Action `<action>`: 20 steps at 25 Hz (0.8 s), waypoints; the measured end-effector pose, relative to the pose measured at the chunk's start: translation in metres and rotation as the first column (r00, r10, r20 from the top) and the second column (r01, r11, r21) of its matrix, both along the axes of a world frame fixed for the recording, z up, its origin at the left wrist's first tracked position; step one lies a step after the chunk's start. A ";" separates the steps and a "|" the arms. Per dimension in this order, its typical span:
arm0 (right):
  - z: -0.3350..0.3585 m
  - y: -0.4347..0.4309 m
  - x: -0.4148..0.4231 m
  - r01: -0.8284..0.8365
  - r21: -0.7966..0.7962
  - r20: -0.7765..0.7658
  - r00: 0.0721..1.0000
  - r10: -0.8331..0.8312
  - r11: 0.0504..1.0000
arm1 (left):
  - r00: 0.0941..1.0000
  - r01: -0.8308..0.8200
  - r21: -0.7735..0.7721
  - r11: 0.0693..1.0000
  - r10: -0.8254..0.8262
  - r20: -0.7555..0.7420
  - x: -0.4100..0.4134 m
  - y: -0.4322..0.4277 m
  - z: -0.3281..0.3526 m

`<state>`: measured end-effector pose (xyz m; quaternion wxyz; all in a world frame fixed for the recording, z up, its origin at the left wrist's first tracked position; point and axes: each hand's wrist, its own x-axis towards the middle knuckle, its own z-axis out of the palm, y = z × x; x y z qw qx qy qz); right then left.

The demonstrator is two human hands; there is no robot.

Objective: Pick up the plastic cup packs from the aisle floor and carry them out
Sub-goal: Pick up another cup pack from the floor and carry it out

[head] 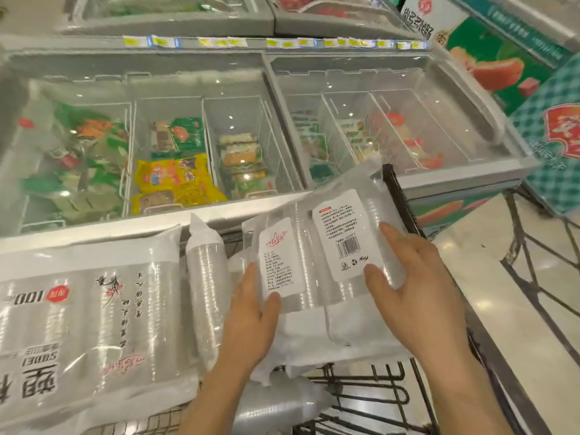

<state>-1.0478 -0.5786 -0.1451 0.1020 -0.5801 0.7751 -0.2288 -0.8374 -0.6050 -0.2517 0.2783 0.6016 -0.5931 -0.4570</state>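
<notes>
Holding the cup pack [329, 246] in the lower middle of the frame, above the black cart [376, 398], my left hand [251, 312] and right hand [417, 284] each grip one side. I think it is light, squashy and slippery, so I would hold both ends gently.
</notes>
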 end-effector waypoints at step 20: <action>-0.037 -0.015 0.016 -0.226 0.194 -0.038 0.971 0.237 0.955 | 0.982 -0.097 -0.004 0.995 0.096 0.163 -0.022 -0.004 -0.010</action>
